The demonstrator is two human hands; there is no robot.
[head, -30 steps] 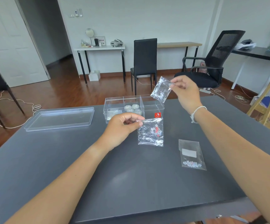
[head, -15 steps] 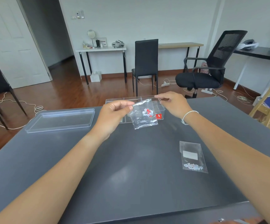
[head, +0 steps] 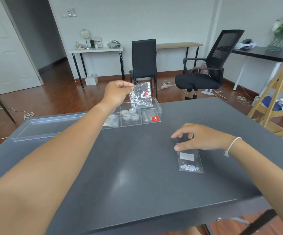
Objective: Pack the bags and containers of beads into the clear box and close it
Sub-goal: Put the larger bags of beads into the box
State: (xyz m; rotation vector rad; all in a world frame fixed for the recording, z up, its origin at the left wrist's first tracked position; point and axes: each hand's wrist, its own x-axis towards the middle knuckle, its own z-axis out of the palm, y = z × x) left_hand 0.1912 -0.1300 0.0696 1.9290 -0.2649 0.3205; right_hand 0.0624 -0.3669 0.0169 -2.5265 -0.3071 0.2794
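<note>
The left hand (head: 116,92) pinches the top corner of a small clear bag (head: 141,95) holding white and red beads, so that the bag hangs in the air just above the clear box (head: 151,114). The box stands open at the far edge of the tabletop (head: 120,167), about midway along it, and is split into compartments. Small round containers (head: 129,114) fill its middle compartment, a flat bag lies in the left one, and what lies in the right one behind the red sticker is too faint to tell. The box's clear lid (head: 47,126) lies flat at the far left corner of the tabletop, beside the box. The right hand (head: 198,139) hovers with fingers loosely spread, holding nothing, over the top edge of a second bead bag (head: 190,161), which lies flat toward the right edge of the tabletop; whether the thumb touches it cannot be told.
</note>
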